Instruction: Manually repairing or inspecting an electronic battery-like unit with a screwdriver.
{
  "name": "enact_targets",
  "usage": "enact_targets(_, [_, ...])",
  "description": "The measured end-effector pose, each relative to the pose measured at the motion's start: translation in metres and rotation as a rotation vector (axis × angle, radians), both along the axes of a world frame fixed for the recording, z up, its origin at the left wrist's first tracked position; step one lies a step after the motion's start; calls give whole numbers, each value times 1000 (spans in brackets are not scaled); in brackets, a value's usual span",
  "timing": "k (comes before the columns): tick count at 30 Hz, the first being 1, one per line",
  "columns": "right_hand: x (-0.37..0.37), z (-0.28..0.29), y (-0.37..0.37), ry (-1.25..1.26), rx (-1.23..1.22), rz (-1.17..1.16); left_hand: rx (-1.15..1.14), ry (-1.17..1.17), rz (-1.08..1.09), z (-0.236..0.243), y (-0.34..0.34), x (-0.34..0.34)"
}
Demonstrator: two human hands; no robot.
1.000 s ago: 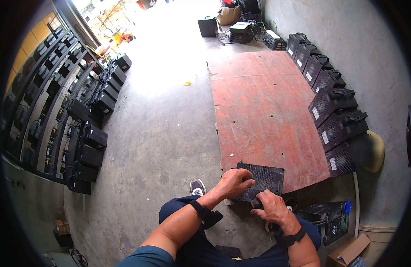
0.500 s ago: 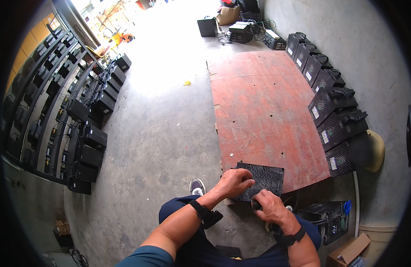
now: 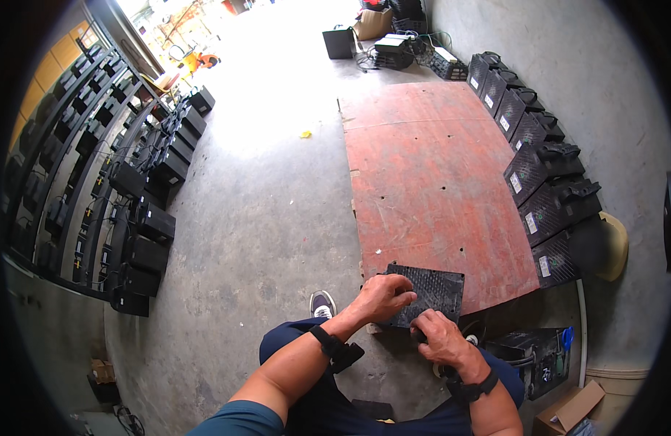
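Hands unchanged over the last second: left hand [image 3: 383,296] still clamped on the near-left edge of the black ribbed panel [image 3: 431,291], right hand [image 3: 437,338] apparently pinching its near edge (fingertips hidden), panel resting on the red board's [image 3: 430,174] near corner, so work continues in place.

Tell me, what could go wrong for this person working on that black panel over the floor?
The black textured panel sits at the near edge of the red board, held only by the left hand and right hand; it might slip off toward the shoe. Both hands are bare, so the panel's edges could nick fingers. The black cases crowding the board's right side could be knocked over.
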State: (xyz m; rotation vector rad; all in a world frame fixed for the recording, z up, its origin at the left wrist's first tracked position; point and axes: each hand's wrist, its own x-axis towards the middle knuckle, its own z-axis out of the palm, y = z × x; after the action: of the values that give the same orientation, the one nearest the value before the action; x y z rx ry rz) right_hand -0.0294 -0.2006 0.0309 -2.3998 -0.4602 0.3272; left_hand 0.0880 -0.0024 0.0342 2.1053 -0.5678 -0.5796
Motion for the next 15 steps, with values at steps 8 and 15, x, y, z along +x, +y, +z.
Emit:
enact_targets(8, [1, 10, 2, 136, -51, -66, 3, 5, 9, 1, 0, -1])
enact_targets(15, [0, 15, 4, 63, -24, -60, 6, 9, 3, 2, 1, 0])
